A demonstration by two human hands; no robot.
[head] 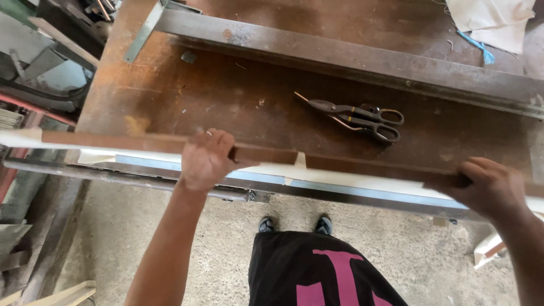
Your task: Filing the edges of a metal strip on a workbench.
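Bar [340,161]: long rusty metal strip at the near edge of the bench [226,96], long axis left to right across the view, right end slightly nearer the person.
Left hand [205,158]: curled over the bar from above, gripping it, arm reaching straight up from below.
Right hand [490,184]: fingers wrapped over the bar near its right end.
Snips [362,118]: lying on the bench beyond the bar, blades pointing left.

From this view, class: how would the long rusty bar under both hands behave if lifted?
The rusty bar looks like steel, so probably stiff and heavy. Left hand and right hand grip it far apart, suggesting awkward length. Its rough surface likely resists slipping.
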